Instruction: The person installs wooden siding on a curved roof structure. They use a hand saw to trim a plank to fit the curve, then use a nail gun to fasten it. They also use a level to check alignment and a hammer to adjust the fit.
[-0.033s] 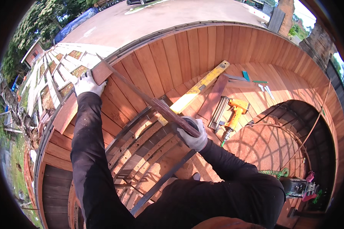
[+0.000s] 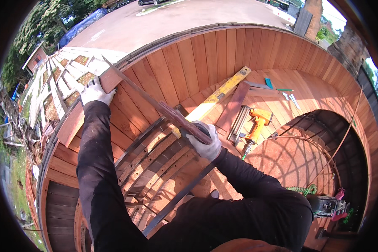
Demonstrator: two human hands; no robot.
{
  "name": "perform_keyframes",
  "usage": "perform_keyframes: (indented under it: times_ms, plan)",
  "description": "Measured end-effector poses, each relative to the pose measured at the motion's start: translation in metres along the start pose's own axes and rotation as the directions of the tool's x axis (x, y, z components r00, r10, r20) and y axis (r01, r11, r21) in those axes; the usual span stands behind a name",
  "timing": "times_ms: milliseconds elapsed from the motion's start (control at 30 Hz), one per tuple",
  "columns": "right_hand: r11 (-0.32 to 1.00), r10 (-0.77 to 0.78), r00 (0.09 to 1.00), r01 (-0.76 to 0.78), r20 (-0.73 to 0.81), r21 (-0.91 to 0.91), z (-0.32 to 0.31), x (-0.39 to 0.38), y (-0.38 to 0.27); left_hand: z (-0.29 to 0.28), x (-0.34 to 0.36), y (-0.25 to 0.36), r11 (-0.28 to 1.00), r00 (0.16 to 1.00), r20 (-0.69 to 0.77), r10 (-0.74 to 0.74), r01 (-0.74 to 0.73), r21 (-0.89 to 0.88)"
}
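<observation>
Gloved in white, my left hand (image 2: 95,91) is closed over a reddish wooden board (image 2: 110,80) at the top edge of the curved plank wall. My right hand (image 2: 206,143), also gloved, is wrapped round the dark brown wooden handle of a handsaw (image 2: 178,117). Its long blade tapers away to the upper left and lies against the right end of the board. My right glove hides part of the handle. Below the left hand, a strip of similar wood (image 2: 71,128) lies along the wall's edge.
A yellow spirit level (image 2: 218,96) leans across the plank bench beside a loose dark board (image 2: 234,107). An orange nail gun (image 2: 258,124) with a hose lies right of my right hand. Farther off are a try square (image 2: 260,85) and a green pencil (image 2: 284,89). Open curved framing (image 2: 155,164) lies below.
My right hand and the saw have shifted a little up and to the left, along the blade's line. The left hand stays on the board.
</observation>
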State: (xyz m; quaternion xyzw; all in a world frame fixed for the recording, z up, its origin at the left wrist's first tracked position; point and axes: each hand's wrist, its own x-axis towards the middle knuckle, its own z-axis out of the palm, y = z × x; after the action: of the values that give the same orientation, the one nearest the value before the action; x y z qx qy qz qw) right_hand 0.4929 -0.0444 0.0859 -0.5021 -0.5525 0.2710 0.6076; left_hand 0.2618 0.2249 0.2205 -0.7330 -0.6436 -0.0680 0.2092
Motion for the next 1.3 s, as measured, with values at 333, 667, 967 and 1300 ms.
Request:
perform_keyframes:
  times_ms: [333, 667, 967, 1300]
  plan:
    - [0.995, 0.089, 0.992, -0.092, 0.091, 0.028, -0.019, -0.032, -0.005, 0.000, 0.008, -0.002, 1.000, 1.000, -0.006, 0.001, -0.001, -0.011]
    - [1.000, -0.018, 0.998, 0.018, -0.053, -0.002, 0.020, 0.020, -0.014, -0.001, 0.010, 0.004, 1.000, 0.999, 0.034, 0.003, -0.003, 0.003]
    - [0.974, -0.207, 0.966, 0.190, -0.152, -0.121, 0.019, 0.030, -0.021, -0.002, 0.010, 0.005, 1.000, 1.000, 0.000, -0.012, 0.012, -0.004]
    - [0.997, 0.059, 0.996, -0.061, 0.070, 0.037, -0.021, -0.027, 0.004, 0.004, 0.010, -0.002, 0.999, 1.000, 0.000, -0.015, 0.015, 0.051]
